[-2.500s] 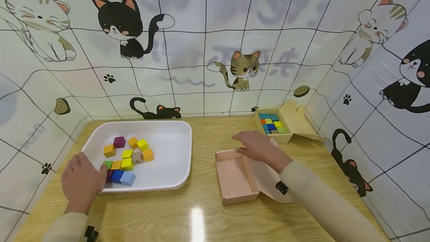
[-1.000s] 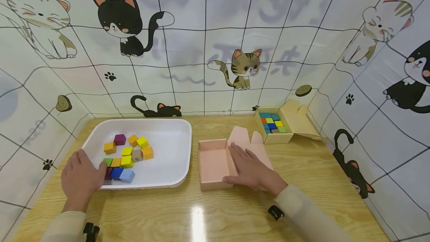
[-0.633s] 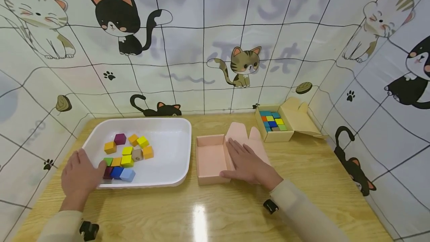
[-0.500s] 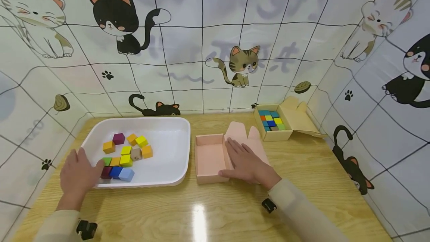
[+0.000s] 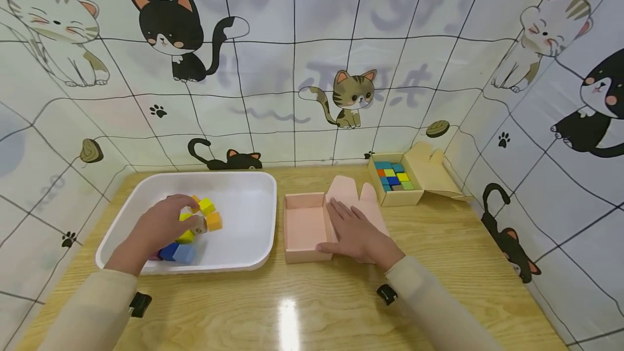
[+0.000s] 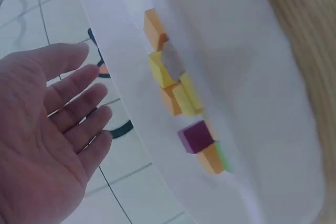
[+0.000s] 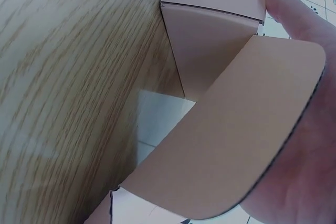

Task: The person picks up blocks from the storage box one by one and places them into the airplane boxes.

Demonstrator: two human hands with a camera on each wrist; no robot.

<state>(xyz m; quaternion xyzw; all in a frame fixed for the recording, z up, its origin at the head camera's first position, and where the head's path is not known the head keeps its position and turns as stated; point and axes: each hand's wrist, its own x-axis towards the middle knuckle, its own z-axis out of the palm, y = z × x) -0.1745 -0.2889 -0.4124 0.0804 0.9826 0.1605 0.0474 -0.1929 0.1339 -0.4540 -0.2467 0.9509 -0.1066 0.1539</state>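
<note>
My left hand (image 5: 161, 226) is over the white tray (image 5: 251, 221), its fingertips and thumb apart above the cubes near a grey cube (image 5: 199, 225) marked with a 6. Orange cubes (image 5: 214, 221), yellow cubes (image 5: 207, 206) and blue cubes (image 5: 184, 254) show around it; the hand hides others. A purple cube (image 6: 196, 137) appears in the left wrist view, where the left hand's loosely bent fingers hold nothing. My right hand (image 5: 358, 234) rests with straight fingers on the opened lid (image 5: 343, 188) of a pink cardboard box (image 5: 306, 226). That box has no cubes inside.
At the back right stands a yellowish box (image 5: 404, 197) filled with coloured cubes, its lid open to the right. Patterned cat-print sheets (image 5: 273, 69) enclose the wooden table (image 5: 234, 313) at the back and sides.
My left hand has left the tray's left rim and moved right over the cubes. Earlier, the pink box shifted left and away, and my right hand came down on its lid.
</note>
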